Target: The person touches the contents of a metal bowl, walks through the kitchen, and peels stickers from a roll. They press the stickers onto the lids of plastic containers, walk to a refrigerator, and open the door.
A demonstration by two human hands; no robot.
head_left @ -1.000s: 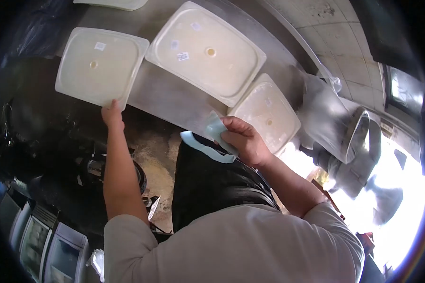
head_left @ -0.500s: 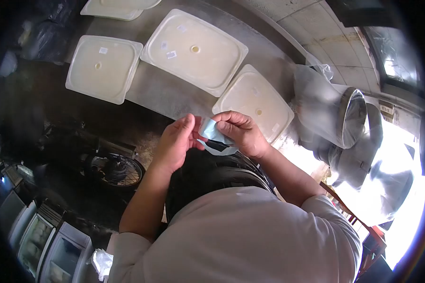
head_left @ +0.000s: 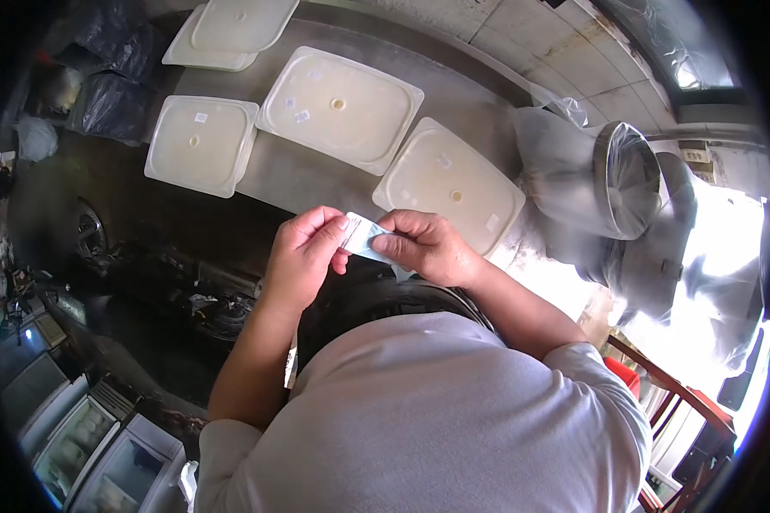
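A small strip of printed label (head_left: 359, 234), white on one face with a light-blue backing, is stretched between my two hands in front of my belly. My left hand (head_left: 298, 256) pinches its left end between thumb and forefinger. At the other end, my right hand (head_left: 432, 250) grips the strip with its thumb on top, and the fingers curled beneath are partly hidden. Just beyond my hands lie pale lidded tubs, among them a large middle one (head_left: 364, 128), a left one (head_left: 192, 167) and a right one (head_left: 441, 167). Small white stickers (head_left: 303, 116) are on their lids.
The tubs rest on a metal counter (head_left: 278, 167) along a tiled wall (head_left: 530, 43). More stacked lids (head_left: 239, 34) sit at the far left end. Plastic-wrapped round equipment (head_left: 629, 184) stands right, dark bags (head_left: 111, 107) left, and glass-topped freezers (head_left: 128, 466) lower left.
My hands have turned the label strip so its printed white face shows. My left fingers have closed in a pinch on its end. The camera view has shifted slightly.
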